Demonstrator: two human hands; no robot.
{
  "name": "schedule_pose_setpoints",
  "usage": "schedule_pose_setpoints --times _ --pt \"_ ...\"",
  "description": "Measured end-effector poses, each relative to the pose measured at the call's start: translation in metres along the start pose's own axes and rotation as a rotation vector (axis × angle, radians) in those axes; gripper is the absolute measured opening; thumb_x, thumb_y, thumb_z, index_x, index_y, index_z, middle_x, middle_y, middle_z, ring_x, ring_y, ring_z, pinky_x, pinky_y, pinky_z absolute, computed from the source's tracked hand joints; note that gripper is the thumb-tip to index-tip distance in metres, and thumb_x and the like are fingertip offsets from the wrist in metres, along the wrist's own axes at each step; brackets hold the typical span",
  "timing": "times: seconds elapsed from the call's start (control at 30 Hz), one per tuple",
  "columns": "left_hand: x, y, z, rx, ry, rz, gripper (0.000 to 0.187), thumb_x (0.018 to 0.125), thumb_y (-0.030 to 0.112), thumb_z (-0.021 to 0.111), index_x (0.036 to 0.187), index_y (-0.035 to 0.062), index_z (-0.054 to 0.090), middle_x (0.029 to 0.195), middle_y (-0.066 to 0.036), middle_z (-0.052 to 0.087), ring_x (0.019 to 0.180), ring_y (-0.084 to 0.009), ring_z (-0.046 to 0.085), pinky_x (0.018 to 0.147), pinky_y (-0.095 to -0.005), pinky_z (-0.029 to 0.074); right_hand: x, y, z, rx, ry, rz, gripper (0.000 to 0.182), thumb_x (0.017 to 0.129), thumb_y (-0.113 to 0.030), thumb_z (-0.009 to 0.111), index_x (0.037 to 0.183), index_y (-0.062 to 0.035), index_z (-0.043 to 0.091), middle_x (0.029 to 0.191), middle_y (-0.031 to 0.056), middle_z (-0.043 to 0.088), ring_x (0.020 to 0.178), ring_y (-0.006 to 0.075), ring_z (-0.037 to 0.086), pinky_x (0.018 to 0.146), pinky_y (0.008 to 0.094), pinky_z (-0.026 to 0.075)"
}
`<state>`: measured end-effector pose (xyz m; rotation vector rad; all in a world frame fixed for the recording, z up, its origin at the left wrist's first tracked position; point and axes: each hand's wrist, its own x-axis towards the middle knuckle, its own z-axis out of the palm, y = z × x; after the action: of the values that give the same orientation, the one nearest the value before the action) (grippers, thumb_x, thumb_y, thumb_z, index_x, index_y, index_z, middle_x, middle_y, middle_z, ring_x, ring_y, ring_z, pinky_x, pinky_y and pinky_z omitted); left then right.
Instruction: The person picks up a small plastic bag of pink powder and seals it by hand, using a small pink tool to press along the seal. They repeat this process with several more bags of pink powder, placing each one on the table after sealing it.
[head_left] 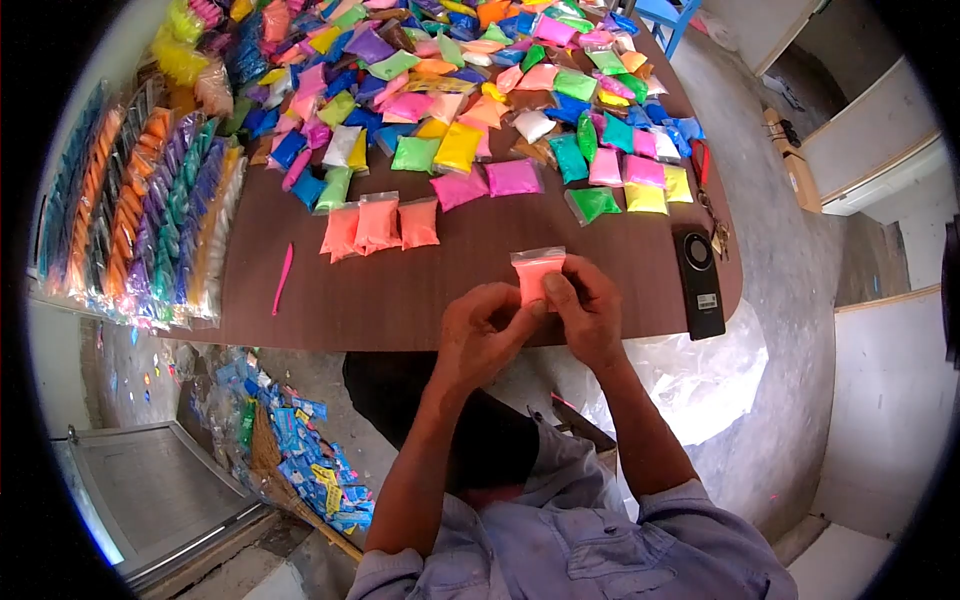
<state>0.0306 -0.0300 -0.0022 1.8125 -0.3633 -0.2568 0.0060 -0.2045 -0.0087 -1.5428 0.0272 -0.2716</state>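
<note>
A small clear zip bag with coral-pink filling (540, 272) is held upright above the front edge of the brown table (400, 290). My left hand (487, 325) pinches its lower left side, and my right hand (588, 305) grips its right side with the thumb on the front. Behind and to the left, three coral bags lie in a row, the middle one (378, 222) overlapping the left one. A pink plastic tool (284, 279) lies alone further left.
Many colourful filled bags (458, 147) cover the table's back. Long packs of twisted coloured material (135, 200) stand at the left. At the right edge lie a black device (699, 284) and keys on a red strap (701, 165). Blue wrappers (300, 445) litter the floor.
</note>
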Motion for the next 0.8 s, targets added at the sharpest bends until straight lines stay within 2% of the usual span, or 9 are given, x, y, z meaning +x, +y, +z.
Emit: schedule_pose_setpoints --times 0.1,0.17,0.27,0.33,0.4,0.63,0.73,0.8 --pt "0.002 0.007 0.006 -0.100 0.115 0.044 0.019 0.094 0.019 0.079 0.097 0.0003 0.074 0.080 -0.007 0.067 0.071 -0.0139 0.060 0.063 -0.0307 0.047 -0.001 0.010 -0.005 0.000 -0.010 0.000 0.022 0.106 -0.018 0.066 0.116 0.0008 0.069 0.093 0.0001 0.067 0.084 0.0064 0.058 0.073 0.0239 0.049" --pt "0.002 0.000 0.007 -0.085 0.110 0.053 0.019 0.094 0.018 0.078 0.097 0.0000 0.074 0.080 -0.006 0.067 0.070 -0.0136 0.059 0.063 -0.0303 0.047 -0.003 0.014 -0.009 -0.036 -0.029 -0.015 0.022 0.107 -0.017 0.066 0.118 0.0013 0.069 0.098 0.0002 0.068 0.087 0.0060 0.059 0.076 0.0224 0.049" --pt "0.002 0.004 0.004 -0.085 0.097 0.028 0.017 0.095 0.016 0.076 0.097 -0.0007 0.073 0.079 -0.006 0.065 0.070 -0.0130 0.058 0.063 -0.0300 0.046 0.000 0.000 -0.005 -0.092 -0.065 -0.044 0.021 0.106 -0.016 0.066 0.117 0.0017 0.069 0.096 0.0003 0.067 0.087 0.0064 0.059 0.076 0.0233 0.049" --pt "0.001 0.005 0.001 -0.097 0.089 -0.009 0.017 0.096 0.015 0.076 0.097 -0.0011 0.073 0.078 -0.005 0.064 0.069 -0.0128 0.057 0.062 -0.0301 0.046 0.001 -0.001 -0.001 -0.141 -0.042 -0.018 0.018 0.103 -0.017 0.068 0.106 0.0003 0.069 0.085 0.0013 0.066 0.079 0.0065 0.057 0.070 0.0262 0.049" --pt "0.001 0.000 -0.002 -0.027 0.050 0.015 0.020 0.101 0.021 0.072 0.101 0.0013 0.073 0.082 0.001 0.066 0.073 -0.0068 0.055 0.061 -0.0267 0.045 0.001 0.001 -0.001 -0.145 -0.030 -0.020 0.018 0.102 -0.017 0.067 0.107 0.0005 0.069 0.085 0.0017 0.066 0.079 0.0068 0.057 0.069 0.0266 0.049" --pt "0.002 -0.009 0.003 -0.083 0.042 0.068 0.017 0.100 0.019 0.074 0.100 0.0021 0.074 0.082 0.000 0.067 0.073 -0.0070 0.057 0.061 -0.0260 0.046 -0.001 0.005 0.000 -0.002 0.022 0.003 0.015 0.102 -0.015 0.066 0.104 0.0004 0.069 0.085 0.0023 0.065 0.079 0.0080 0.057 0.069 0.0277 0.048" --pt "0.001 -0.001 0.004 -0.055 0.071 0.066 0.019 0.101 0.022 0.074 0.101 0.0024 0.074 0.083 0.000 0.068 0.073 -0.0074 0.058 0.062 -0.0259 0.046 -0.001 0.009 -0.009 -0.083 -0.049 -0.008 0.014 0.101 -0.013 0.067 0.105 -0.0001 0.070 0.086 0.0030 0.066 0.079 0.0088 0.057 0.070 0.0282 0.049" --pt "0.001 0.006 0.002 -0.126 0.085 -0.047 0.023 0.096 0.021 0.078 0.092 -0.0012 0.071 0.074 -0.002 0.059 0.069 -0.0096 0.052 0.062 -0.0283 0.043 -0.001 0.009 -0.008 -0.090 -0.051 -0.029 0.014 0.101 -0.013 0.067 0.106 0.0000 0.070 0.086 0.0034 0.066 0.079 0.0093 0.058 0.070 0.0284 0.049"
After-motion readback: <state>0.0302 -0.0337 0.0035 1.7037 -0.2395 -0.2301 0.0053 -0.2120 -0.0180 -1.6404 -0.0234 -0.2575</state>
